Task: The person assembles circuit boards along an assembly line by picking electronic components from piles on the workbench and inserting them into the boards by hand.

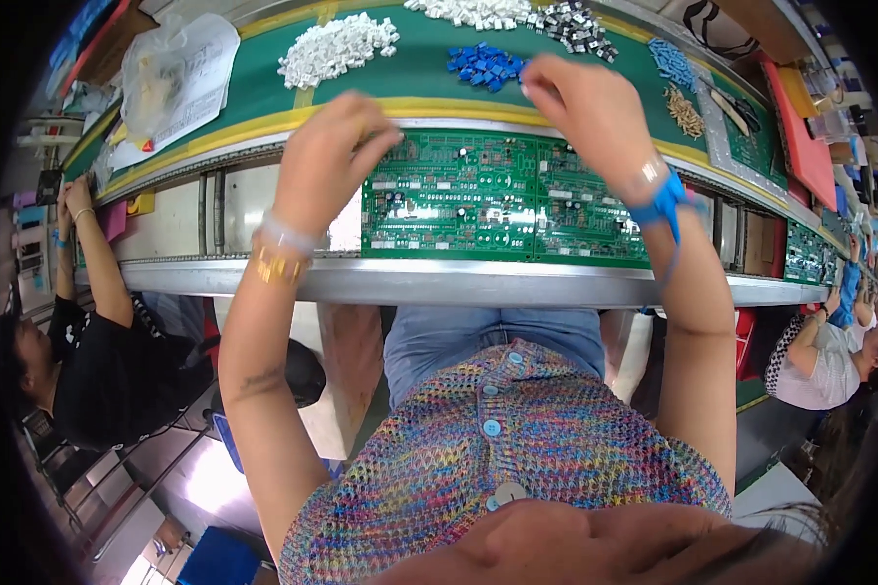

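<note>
Beneath my hands lies a panel of green circuit boards, with many small parts mounted on it. My left hand hovers over the panel's far left corner. Its fingers curl and are blurred, so what they hold, if anything, does not show. My right hand reaches across the panel to the right edge of a pile of blue block-shaped components. Thumb and fingers draw together there; whatever is between them is hidden. A blue wrist strap circles my right wrist.
Beyond the rail, a green work surface bears piles of white connectors, black-and-white parts, light-blue parts and tan parts. A metal rail runs along the near side. Other people work at left and right.
</note>
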Demonstrator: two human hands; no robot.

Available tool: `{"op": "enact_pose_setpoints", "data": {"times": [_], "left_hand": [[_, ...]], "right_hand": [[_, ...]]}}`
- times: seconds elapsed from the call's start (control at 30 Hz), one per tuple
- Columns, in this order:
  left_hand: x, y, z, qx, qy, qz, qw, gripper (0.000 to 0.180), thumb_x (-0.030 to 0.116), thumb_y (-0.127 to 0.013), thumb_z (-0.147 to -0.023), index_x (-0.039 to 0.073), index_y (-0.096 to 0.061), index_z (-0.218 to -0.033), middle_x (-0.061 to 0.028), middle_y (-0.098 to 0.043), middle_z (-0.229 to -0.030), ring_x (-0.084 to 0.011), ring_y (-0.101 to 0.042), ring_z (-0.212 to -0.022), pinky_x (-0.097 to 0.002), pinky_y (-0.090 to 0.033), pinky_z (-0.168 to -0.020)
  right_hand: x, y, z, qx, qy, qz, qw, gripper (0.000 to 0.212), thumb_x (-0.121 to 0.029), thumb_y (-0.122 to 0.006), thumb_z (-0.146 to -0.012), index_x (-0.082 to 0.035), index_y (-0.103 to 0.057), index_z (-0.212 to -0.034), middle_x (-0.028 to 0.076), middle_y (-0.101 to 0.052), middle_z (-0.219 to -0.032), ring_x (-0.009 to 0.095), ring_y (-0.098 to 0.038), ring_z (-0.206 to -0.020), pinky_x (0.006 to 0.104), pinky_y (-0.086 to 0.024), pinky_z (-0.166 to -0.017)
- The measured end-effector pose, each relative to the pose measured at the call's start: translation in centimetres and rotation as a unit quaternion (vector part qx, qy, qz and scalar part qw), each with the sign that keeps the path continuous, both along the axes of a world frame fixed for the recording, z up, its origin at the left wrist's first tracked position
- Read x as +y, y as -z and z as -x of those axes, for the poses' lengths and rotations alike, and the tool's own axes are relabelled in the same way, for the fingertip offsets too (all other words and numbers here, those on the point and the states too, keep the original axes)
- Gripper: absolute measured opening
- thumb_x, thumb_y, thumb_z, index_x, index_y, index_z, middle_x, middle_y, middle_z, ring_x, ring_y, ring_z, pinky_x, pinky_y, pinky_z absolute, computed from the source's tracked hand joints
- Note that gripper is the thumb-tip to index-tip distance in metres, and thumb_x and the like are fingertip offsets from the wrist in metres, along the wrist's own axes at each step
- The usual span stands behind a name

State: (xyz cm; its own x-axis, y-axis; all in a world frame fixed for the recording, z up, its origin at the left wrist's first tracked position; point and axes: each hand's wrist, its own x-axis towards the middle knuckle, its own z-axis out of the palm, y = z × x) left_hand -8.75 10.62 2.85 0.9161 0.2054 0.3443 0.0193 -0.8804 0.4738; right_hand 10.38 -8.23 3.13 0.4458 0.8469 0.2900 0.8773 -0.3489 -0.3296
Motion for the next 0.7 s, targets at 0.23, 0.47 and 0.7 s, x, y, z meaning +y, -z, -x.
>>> {"op": "enact_pose_setpoints", "data": {"times": [0.23, 0.47, 0.7], "left_hand": [[3.7, 4.9, -13.5, 0.004, -0.061, -0.036, 0.997, 0.019, 0.024, -0.071, -0.075, 0.006, -0.068, -0.082, -0.0087, -0.063, -0.086, -0.0265, -0.062, -0.078, -0.0351, -0.050, -0.068], [4.0, 5.8, -16.5, 0.030, -0.104, -0.060, 0.992, 0.022, 0.026, -0.072, -0.073, 0.006, -0.069, -0.080, -0.0120, -0.064, -0.084, -0.0289, -0.063, -0.078, -0.0377, -0.049, -0.069], [4.8, 5.1, -15.5, 0.040, -0.044, -0.089, 0.994, 0.016, 0.021, -0.067, -0.077, 0.006, -0.068, -0.083, -0.0113, -0.065, -0.079, -0.0290, -0.063, -0.073, -0.0362, -0.050, -0.068]], "right_hand": [[8.6, 5.0, -7.0, -0.060, 0.020, -0.026, 0.998, 0.015, -0.025, -0.062, -0.080, -0.011, -0.066, -0.081, 0.009, -0.063, -0.084, 0.027, -0.062, -0.084, 0.0406, -0.050, -0.067], [10.3, 5.5, -6.9, -0.128, 0.037, 0.018, 0.991, 0.018, -0.026, -0.068, -0.074, -0.009, -0.067, -0.079, 0.008, -0.063, -0.087, 0.026, -0.061, -0.088, 0.0379, -0.053, -0.071], [8.9, 5.3, -6.7, -0.115, -0.001, -0.032, 0.993, 0.012, -0.021, -0.064, -0.078, -0.010, -0.061, -0.083, 0.007, -0.062, -0.080, 0.028, -0.060, -0.081, 0.0397, -0.049, -0.067]]}}
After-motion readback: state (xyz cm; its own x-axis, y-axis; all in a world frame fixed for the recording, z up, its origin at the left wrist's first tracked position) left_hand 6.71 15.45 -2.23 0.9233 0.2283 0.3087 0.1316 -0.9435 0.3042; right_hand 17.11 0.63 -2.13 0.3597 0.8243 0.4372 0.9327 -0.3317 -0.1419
